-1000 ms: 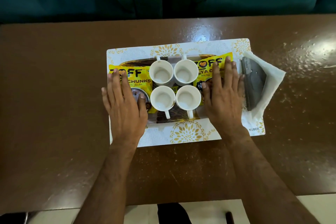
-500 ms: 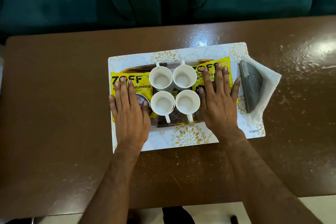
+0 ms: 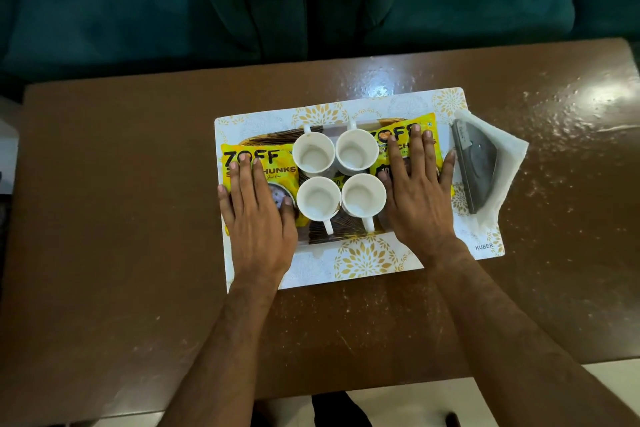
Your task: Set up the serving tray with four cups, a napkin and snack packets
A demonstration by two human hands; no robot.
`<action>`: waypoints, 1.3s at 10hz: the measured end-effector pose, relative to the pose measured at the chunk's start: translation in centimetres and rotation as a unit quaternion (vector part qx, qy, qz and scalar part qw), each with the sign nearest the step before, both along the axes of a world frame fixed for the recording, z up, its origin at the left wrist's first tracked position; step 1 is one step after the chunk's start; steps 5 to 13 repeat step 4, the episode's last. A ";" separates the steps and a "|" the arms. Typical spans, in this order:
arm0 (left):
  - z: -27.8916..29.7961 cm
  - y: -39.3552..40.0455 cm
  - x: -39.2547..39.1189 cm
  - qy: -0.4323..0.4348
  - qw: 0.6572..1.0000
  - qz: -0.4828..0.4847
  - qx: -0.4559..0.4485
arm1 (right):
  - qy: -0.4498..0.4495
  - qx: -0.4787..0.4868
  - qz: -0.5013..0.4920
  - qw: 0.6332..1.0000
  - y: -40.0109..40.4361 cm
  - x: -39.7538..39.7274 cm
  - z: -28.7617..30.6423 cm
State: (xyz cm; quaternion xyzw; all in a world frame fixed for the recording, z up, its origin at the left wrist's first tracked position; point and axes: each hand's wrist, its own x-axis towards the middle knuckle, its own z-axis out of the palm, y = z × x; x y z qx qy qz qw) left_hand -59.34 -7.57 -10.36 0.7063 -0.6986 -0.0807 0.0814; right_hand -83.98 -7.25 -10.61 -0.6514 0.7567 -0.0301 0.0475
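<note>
A glossy brown wooden surface (image 3: 104,218) fills most of the view — its sheen catches bright light at the far right, and faint pale specks scatter across it. Beyond its far edge stands a dark teal upholstered sofa (image 3: 138,10). Along the near edge shows a strip of pale floor (image 3: 616,371) — cream coloured.

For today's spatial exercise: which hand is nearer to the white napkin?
Right. The right hand lies flat on a snack packet just beside the napkin; the left hand lies across the four cups, farther away.
</note>
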 end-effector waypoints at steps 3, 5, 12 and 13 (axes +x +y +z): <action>-0.3 0.0 0.0 -0.030 0.999 -0.016 -0.006 | 0.014 0.053 0.002 0.999 -0.3 0.7 1.8; 0.6 -0.1 0.0 -0.026 1.000 -0.012 0.000 | 0.001 0.080 -0.006 0.997 -0.4 1.0 3.4; 0.6 -0.1 0.0 -0.026 1.000 -0.012 0.000 | 0.001 0.080 -0.006 0.997 -0.4 1.0 3.4; 0.6 -0.1 0.0 -0.026 1.000 -0.012 0.000 | 0.001 0.080 -0.006 0.997 -0.4 1.0 3.4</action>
